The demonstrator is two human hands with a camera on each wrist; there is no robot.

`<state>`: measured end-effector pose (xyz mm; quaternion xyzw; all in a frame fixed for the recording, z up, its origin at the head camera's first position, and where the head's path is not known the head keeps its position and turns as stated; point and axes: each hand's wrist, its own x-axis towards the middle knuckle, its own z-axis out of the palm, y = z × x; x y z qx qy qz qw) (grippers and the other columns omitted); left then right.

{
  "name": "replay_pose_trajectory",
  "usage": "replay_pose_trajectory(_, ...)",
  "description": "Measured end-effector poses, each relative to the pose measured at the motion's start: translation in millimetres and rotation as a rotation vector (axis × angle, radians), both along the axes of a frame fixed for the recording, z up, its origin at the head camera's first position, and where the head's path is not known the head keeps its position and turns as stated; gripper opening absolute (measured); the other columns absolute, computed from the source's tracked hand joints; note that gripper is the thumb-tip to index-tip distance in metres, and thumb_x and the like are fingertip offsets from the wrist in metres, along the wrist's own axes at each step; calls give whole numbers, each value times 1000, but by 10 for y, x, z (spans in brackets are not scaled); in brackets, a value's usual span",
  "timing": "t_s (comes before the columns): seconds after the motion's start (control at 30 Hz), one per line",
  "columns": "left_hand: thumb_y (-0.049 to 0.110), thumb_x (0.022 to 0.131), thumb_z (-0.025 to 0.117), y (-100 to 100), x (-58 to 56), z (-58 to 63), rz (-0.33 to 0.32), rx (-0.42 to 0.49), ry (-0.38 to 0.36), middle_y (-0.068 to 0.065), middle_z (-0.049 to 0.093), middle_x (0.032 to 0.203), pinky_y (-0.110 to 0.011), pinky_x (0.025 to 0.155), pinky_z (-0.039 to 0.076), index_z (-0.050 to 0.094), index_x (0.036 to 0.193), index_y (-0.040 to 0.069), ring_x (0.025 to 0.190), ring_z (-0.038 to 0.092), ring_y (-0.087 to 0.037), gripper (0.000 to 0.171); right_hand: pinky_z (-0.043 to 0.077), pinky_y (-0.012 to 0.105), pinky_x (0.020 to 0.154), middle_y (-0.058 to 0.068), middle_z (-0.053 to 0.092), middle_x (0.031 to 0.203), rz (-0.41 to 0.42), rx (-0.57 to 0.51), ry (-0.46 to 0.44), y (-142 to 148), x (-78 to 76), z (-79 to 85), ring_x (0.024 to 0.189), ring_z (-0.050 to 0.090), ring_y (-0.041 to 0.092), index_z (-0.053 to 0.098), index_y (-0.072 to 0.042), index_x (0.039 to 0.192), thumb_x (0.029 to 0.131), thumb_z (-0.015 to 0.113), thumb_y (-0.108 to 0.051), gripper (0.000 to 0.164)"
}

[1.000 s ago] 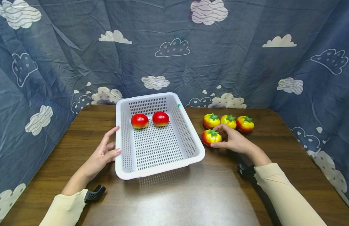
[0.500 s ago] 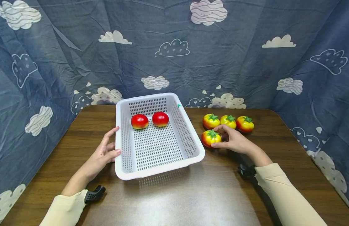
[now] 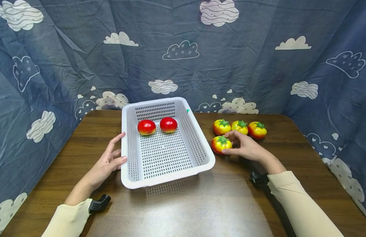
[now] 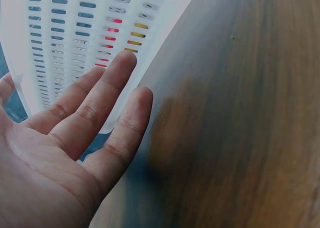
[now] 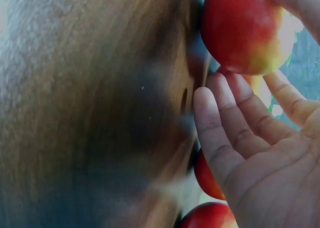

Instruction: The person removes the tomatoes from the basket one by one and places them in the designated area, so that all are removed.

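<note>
My right hand (image 3: 245, 147) has its thumb and index finger on opposite sides of a red-and-yellow toy tomato (image 3: 220, 145) with a green leafy top. That tomato (image 5: 245, 30) is on the table, and in the right wrist view my other fingers extend beneath it. My left hand (image 3: 106, 161) touches the left side of a white perforated plastic basket (image 3: 168, 176), its fingers fairly straight against the wall in the left wrist view. Inside, toward the back, lie two red toy tomatoes, one at the left (image 3: 146, 127) and one at the right (image 3: 168, 124).
Behind my right hand, three more toy tomatoes stand in a row: a left one (image 3: 221, 127), a middle one (image 3: 239, 127) and a right one (image 3: 257, 130). Everything is on a brown wooden table (image 3: 183, 210), backed by a blue cloud-patterned curtain (image 3: 183, 75).
</note>
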<state>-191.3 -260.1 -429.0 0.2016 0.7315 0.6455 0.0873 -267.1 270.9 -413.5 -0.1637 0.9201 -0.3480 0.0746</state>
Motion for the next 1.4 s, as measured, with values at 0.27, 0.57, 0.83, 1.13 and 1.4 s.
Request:
replay_pose_trajectory(0.27, 5, 109, 51, -3, 2, -5, 1, 6, 2, -31, 50, 144, -35, 88, 64, 10, 171, 33, 112, 73, -14, 80, 58, 42, 102, 14, 67, 127, 8, -14, 7, 6, -3, 10, 113, 65, 27, 58, -4, 137, 92, 86, -35, 62)
replay_pose_trajectory(0.57, 5, 109, 50, 2, 6, 3, 0, 4, -4, -35, 47, 146, -35, 89, 64, 9, 171, 34, 112, 73, -14, 80, 59, 35, 95, 14, 69, 124, 35, -31, 26, -5, -7, -14, 110, 66, 26, 61, -4, 133, 91, 87, -29, 55)
replay_pose_trajectory(0.83, 5, 109, 50, 0, 4, 4, -4, 2, -2, -35, 45, 146, -35, 89, 64, 9, 171, 34, 112, 73, -14, 79, 55, 48, 103, 10, 70, 120, 2, 23, 36, 33, -12, 5, 110, 66, 25, 62, -6, 133, 91, 86, -38, 58)
replay_pose_trajectory(1.13, 6, 109, 50, 9, 12, 17, 2, -2, -5, -40, 42, 149, -34, 89, 64, 8, 171, 33, 113, 72, -12, 79, 56, 48, 104, 13, 70, 122, 12, 33, 67, 50, -32, 5, 109, 67, 26, 62, -4, 134, 92, 86, -34, 57)
replay_pose_trajectory(1.4, 6, 109, 50, 8, 8, 21, 4, -7, -12, -43, 41, 150, -33, 89, 64, 8, 171, 33, 113, 71, -12, 79, 56, 42, 102, 14, 69, 122, -14, 24, 36, 47, -28, 60, 109, 67, 26, 60, -2, 136, 92, 86, -36, 62)
